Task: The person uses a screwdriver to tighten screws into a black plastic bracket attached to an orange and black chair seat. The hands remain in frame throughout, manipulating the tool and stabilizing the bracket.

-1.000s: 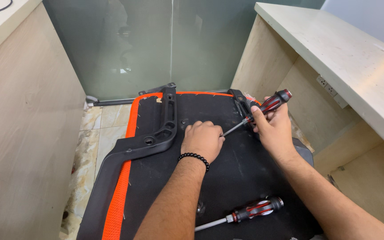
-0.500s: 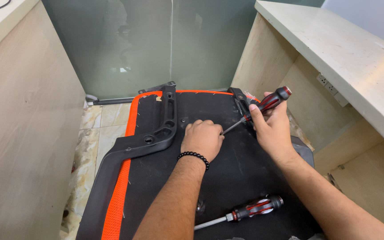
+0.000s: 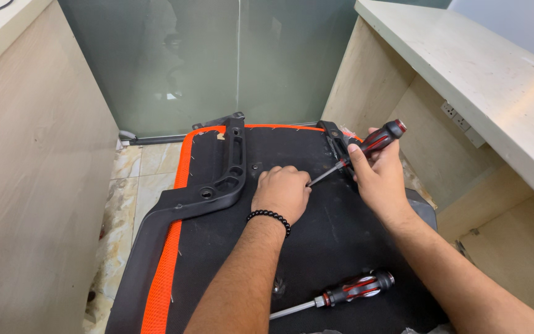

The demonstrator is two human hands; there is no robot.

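Clearly my right hand [image 3: 381, 176] grips the stiff, light screwdriver [image 3: 366, 147] by its ribbed handle, while my closed left hand [image 3: 281, 193] steadies its tip.

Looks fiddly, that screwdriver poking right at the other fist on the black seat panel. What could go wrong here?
The screwdriver in the right hand has its tip right against the closed left hand, so a slip could jab the fingers. The spare screwdriver lies loose on the black panel near the forearms; a nudge might roll it off. Staples along the orange edge might scratch skin.
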